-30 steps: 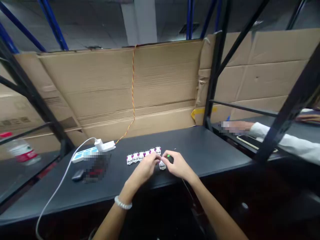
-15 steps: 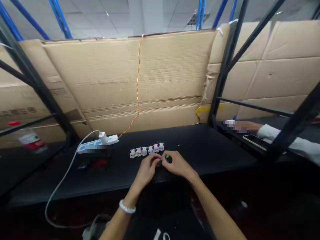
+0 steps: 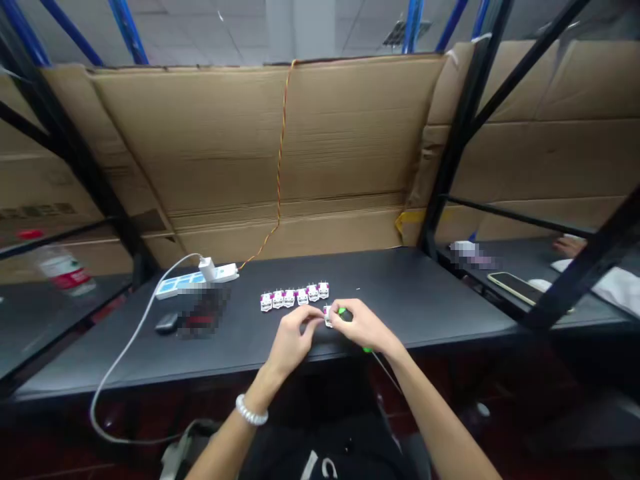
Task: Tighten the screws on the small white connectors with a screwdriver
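Observation:
Several small white and purple pieces [image 3: 295, 297] stand in a row on the black table [image 3: 235, 353]. Nearer to me, one more white and purple piece [image 3: 327, 316] sits between my hands. My right hand [image 3: 363, 325] is closed round a green and black screwdriver [image 3: 345, 314], its shaft pointing down past the table edge, and its fingertips touch that piece. My left hand [image 3: 295, 335] has thumb and forefinger pinched together at the piece's left side; whether they grip anything is too small to tell.
Behind stands a cardboard wall [image 3: 210, 147]. At the left are a power strip [image 3: 225, 273] with a white cable and a bottle [image 3: 67, 270]. Beyond the right rack post lie a phone [image 3: 520, 287] and another person's hand [image 3: 570, 245].
The piece between my hands now shows more clearly, and the screwdriver's shaft has come into view below my right hand. The other person's hand has drawn back to the right.

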Demonstrator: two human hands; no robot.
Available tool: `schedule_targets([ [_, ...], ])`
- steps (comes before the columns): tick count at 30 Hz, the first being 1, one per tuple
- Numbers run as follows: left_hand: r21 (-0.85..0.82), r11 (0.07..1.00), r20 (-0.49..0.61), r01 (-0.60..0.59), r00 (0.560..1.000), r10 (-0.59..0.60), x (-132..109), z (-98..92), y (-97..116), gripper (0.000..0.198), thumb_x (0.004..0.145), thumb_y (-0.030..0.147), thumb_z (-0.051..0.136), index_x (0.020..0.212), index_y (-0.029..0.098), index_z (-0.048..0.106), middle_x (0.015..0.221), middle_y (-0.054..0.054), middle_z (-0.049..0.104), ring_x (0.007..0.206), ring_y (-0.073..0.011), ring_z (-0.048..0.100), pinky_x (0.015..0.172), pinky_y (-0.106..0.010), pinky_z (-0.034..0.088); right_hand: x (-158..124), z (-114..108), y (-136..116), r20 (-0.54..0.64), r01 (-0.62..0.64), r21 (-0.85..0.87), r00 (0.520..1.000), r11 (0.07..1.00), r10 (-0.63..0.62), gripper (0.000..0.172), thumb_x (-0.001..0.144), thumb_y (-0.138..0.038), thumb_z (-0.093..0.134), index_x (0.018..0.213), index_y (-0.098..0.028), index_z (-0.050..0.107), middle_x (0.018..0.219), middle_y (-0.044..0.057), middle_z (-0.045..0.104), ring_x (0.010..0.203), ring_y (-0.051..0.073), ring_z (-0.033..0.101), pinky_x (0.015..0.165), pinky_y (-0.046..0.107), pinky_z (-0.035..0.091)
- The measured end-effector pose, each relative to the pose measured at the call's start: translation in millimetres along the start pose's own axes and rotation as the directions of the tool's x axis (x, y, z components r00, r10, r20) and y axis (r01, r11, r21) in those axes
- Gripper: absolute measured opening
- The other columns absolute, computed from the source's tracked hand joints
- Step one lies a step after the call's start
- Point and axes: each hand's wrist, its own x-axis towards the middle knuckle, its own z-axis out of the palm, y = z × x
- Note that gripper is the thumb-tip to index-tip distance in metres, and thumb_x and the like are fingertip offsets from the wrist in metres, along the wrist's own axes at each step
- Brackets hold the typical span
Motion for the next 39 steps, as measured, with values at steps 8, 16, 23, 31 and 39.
schedule_targets([
  [8, 0.260, 0.916, 0.028, -0.306, 0.950, 0.310, -1, 4.1, -10, 0.020, 0.106, 0.018, 0.052, 0.103, 0.020, 0.072, 0.095, -0.007, 0.076, 0.087, -0.0195, 0.072, 0.081, -0.031, 0.059, 4, -1, 13, 0.125, -0.191, 0.182, 0.978, 0.965, 0.170, 0.025, 0.088, -0.040, 0.058, 0.075, -0.020, 0.059, 0.056, -0.005, 0.050, 0.049, 0.010, 0.042, 0.052, 0.023, 0.034],
  [16, 0.280, 0.950, 0.044, -0.140, 0.990, 0.133, 12, 5.7, -18, 0.020, 0.104, 0.017, 0.050, 0.097, 0.020, 0.069, 0.096, -0.006, 0.074, 0.091, -0.0214, 0.071, 0.087, -0.034, 0.057, 9, -2, 27, 0.106, -0.206, 0.119, 0.975, 0.971, 0.194, 0.032, 0.092, -0.046, 0.059, 0.081, -0.017, 0.067, 0.059, -0.003, 0.056, 0.052, 0.012, 0.051, 0.053, 0.024, 0.041],
  [23, 0.262, 0.965, 0.067, -0.015, 0.998, -0.003, 11, 13.7, -20, 0.019, 0.103, 0.020, 0.052, 0.094, 0.021, 0.068, 0.095, -0.005, 0.074, 0.091, -0.0224, 0.070, 0.089, -0.035, 0.055, 7, -17, 28, -0.046, -0.130, -0.094, 0.991, 0.987, 0.126, 0.022, 0.091, -0.028, 0.066, 0.109, -0.021, 0.077, 0.121, 0.009, 0.077, 0.116, 0.028, 0.071, 0.106, 0.040, 0.052],
  [31, 0.266, 0.964, 0.127, -0.012, 0.992, -0.023, 9, 13.9, -17, 0.019, 0.102, 0.020, 0.053, 0.089, 0.021, 0.066, 0.093, -0.005, 0.070, 0.093, -0.0227, 0.067, 0.091, -0.036, 0.054, 6, -8, 33, 0.061, -0.075, -0.221, 0.994, 0.972, 0.090, 0.029, 0.092, -0.020, 0.065, 0.118, -0.022, 0.077, 0.123, 0.009, 0.079, 0.113, 0.029, 0.073, 0.105, 0.043, 0.054],
  [39, 0.232, 0.971, 0.191, -0.049, 0.982, 0.003, 2, 6.3, -17, 0.018, 0.102, 0.019, 0.053, 0.090, 0.021, 0.067, 0.094, -0.004, 0.070, 0.090, -0.0207, 0.067, 0.088, -0.033, 0.054, 3, -5, 31, 0.118, -0.016, -0.230, 0.992, 0.973, 0.045, 0.027, 0.094, -0.020, 0.063, 0.119, -0.021, 0.074, 0.118, 0.007, 0.079, 0.104, 0.025, 0.072, 0.097, 0.037, 0.053],
])
